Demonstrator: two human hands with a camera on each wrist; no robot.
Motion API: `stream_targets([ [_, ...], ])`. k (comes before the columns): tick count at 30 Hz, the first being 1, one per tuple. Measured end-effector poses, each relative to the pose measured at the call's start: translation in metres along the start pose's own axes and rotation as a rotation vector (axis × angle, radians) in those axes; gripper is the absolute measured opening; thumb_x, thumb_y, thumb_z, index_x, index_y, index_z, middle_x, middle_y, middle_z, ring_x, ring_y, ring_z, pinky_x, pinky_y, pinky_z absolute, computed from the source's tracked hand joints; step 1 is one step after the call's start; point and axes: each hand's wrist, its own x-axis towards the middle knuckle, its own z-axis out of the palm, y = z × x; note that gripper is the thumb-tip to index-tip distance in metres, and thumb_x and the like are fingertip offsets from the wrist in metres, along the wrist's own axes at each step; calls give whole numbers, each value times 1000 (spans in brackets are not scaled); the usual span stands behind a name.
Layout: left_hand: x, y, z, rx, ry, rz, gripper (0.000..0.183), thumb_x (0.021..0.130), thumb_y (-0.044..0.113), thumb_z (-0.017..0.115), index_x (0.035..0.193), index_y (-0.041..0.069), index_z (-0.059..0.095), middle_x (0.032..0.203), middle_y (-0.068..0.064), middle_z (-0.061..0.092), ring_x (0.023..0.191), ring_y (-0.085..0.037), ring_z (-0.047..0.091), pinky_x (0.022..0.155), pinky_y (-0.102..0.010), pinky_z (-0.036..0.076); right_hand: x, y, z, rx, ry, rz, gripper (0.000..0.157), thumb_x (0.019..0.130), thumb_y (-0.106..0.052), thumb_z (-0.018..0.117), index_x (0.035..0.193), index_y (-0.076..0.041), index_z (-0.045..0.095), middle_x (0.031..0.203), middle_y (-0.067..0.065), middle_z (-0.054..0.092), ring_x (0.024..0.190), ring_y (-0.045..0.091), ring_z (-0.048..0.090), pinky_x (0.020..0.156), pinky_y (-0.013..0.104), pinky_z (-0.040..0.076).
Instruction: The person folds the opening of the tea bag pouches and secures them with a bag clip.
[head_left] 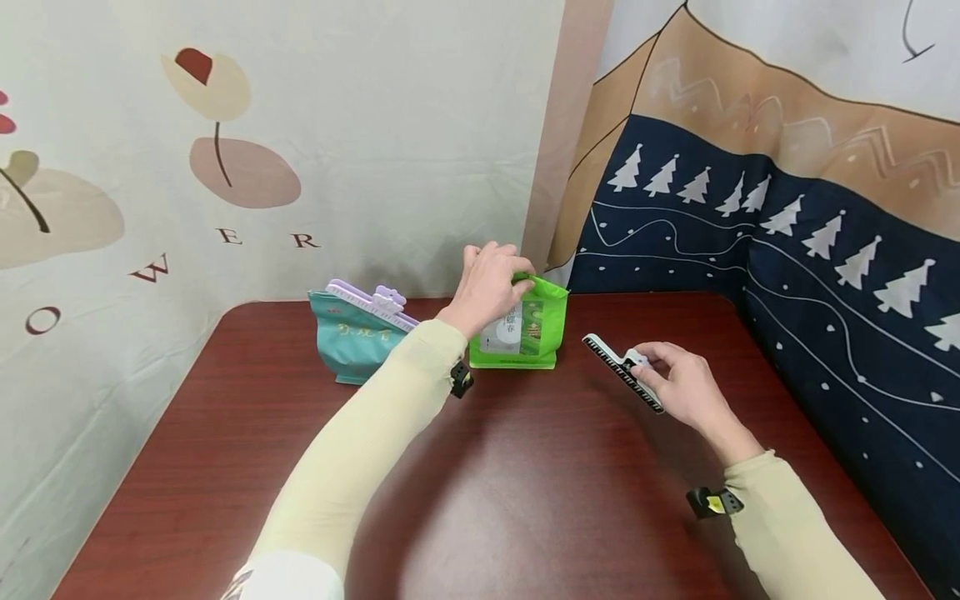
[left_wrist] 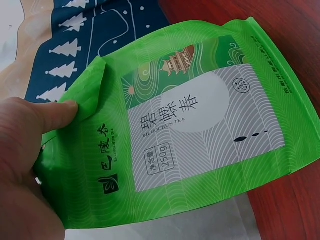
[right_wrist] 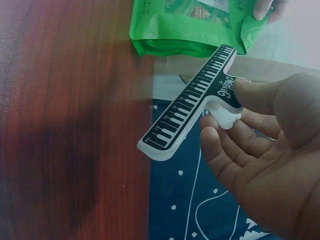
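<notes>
My left hand (head_left: 491, 283) pinches the top of a bright green tea bag (left_wrist: 200, 125), its thumb on a folded corner in the left wrist view. The bag stands upright at the back of the table, its printed label facing out. My right hand (head_left: 686, 387) holds a long bag clip (right_wrist: 187, 102) by its handle, between thumb and fingers. The clip has a black-and-white piano-key pattern and hangs over the table to the right of the green bag. A teal bag (head_left: 356, 337) stands on the left, with a purple clip (head_left: 375, 302) across its top.
The brown table (head_left: 517, 492) reaches back to a pale printed cloth (head_left: 420, 150). Along the right side hangs a dark blue cloth with white trees (head_left: 817, 275). My left forearm passes in front of part of the teal bag.
</notes>
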Motion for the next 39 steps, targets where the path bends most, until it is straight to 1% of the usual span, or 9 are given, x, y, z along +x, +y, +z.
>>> stream_targets([
  [5,-1,-1,-3,-27,-26,16,10,98,28,73,104,24,81,93,5,62,91,-21,50,90,-46,29,1,-2,-1,11,14,9,26,96,-4,70,122,1,70,108,19,71,85,28,66,72,29,53],
  [12,-3,0,-9,-70,-69,42,7,97,25,74,100,23,80,94,6,63,91,-20,49,93,-46,29,4,-6,-1,26,58,-16,25,95,-1,71,120,2,70,105,19,70,83,29,66,69,24,51],
  [16,-3,2,-11,-86,-89,40,6,96,24,75,99,22,80,93,6,63,91,-20,49,94,-46,29,6,-9,-3,29,79,-16,26,95,-2,71,121,2,70,105,20,70,83,29,66,70,22,50],
  [22,-3,3,-12,-84,-116,28,9,97,27,74,102,22,80,98,4,65,94,-20,51,95,-47,30,11,-13,-5,29,85,-18,25,96,-1,70,121,2,70,108,21,69,84,30,68,70,20,50],
  [28,-3,4,-12,-82,-123,22,13,96,32,75,104,23,80,98,4,65,94,-20,51,93,-47,29,17,-20,-7,30,91,-32,26,97,-2,69,122,2,70,109,22,69,85,32,68,73,27,52],
  [35,-4,4,-12,-66,-121,42,16,96,33,75,109,26,81,96,5,62,91,-20,48,91,-46,28,25,-23,-8,23,85,-36,26,98,-3,68,124,2,69,110,22,69,86,32,66,74,30,52],
  [39,-4,3,-11,-54,-117,56,15,97,32,74,109,26,82,94,5,61,90,-20,47,90,-46,28,28,-27,-8,26,80,-30,26,99,-4,67,124,2,68,110,22,69,87,33,67,77,38,54],
])
